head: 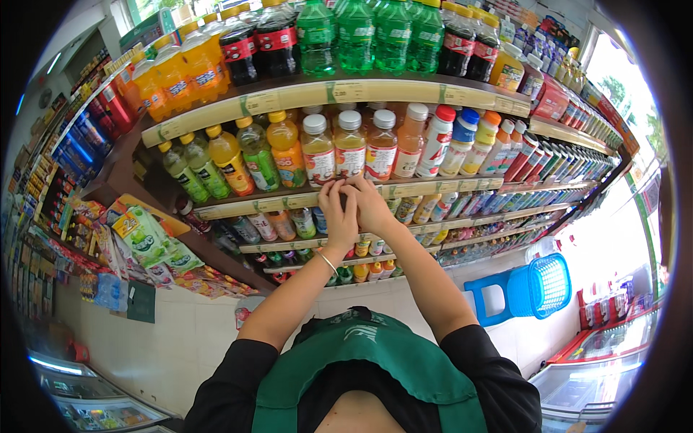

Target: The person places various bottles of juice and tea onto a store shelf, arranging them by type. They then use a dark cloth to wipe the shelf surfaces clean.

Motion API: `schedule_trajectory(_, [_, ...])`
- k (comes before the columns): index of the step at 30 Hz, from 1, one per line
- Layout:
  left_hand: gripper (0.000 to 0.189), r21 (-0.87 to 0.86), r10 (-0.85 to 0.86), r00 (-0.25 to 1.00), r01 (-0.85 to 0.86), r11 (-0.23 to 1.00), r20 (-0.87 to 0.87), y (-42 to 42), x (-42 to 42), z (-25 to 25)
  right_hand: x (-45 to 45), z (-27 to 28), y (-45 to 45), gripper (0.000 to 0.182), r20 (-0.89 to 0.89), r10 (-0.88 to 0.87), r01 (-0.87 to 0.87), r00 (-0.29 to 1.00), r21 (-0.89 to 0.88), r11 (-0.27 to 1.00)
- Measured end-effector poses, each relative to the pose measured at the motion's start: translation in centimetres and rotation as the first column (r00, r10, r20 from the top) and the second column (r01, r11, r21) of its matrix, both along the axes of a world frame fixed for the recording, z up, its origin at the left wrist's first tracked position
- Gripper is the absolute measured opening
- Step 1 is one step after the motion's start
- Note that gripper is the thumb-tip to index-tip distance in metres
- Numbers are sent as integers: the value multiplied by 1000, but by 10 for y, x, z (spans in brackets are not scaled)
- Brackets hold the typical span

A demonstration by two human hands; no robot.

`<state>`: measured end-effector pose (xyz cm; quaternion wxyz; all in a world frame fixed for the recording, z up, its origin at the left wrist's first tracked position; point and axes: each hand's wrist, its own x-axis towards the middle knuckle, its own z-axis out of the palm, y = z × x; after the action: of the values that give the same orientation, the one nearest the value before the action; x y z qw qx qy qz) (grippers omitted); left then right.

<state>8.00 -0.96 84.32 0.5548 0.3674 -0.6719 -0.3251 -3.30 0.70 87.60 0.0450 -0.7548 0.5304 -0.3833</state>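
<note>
My left hand and my right hand are close together at the front edge of a shelf, their fingertips meeting. Just behind the fingers stands a tea bottle with a silver-white cap, its base partly covered by them. Similar bottles flank it, one to the left and one to the right. Whether the fingers grip anything is hidden by the hands themselves. A bangle circles my left wrist.
Soda bottles line the shelf above; more drinks fill the lower shelves. Bagged snacks hang at the left. On the floor to the right, blue shopping baskets are stacked by a blue plastic stool. A glass-topped freezer stands lower right.
</note>
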Motion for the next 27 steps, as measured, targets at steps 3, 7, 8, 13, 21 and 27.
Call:
schedule_trajectory(3, [43,27,63,998,-63,998,-18,-11,-9,-7,-3,-5,-4,43,23,15,-15,1000,12,1000])
schedule_trajectory(7, [39,1,-6,1000,6,1000,30,-2,-12,-4,-20,-4,8,40,50,14,-11,999,-55,998])
schedule_trajectory(8, [36,-82,-9,999,13,997,53,0,-15,-2,-28,-1,17,41,83,-3,9,997,-66,998])
schedule_trajectory(13, [33,-77,27,999,-24,997,39,0,-45,10,-58,2,17,45,76,-64,73,995,-129,989])
schedule_trajectory(21, [37,-82,27,1000,-26,996,13,12,-75,-4,-68,-4,30,33,22,-121,123,992,-154,980])
schedule_trajectory(27, [38,-189,120,983,-93,978,140,31,-92,-17,-96,-17,40,33,-91,-108,92,990,-164,982])
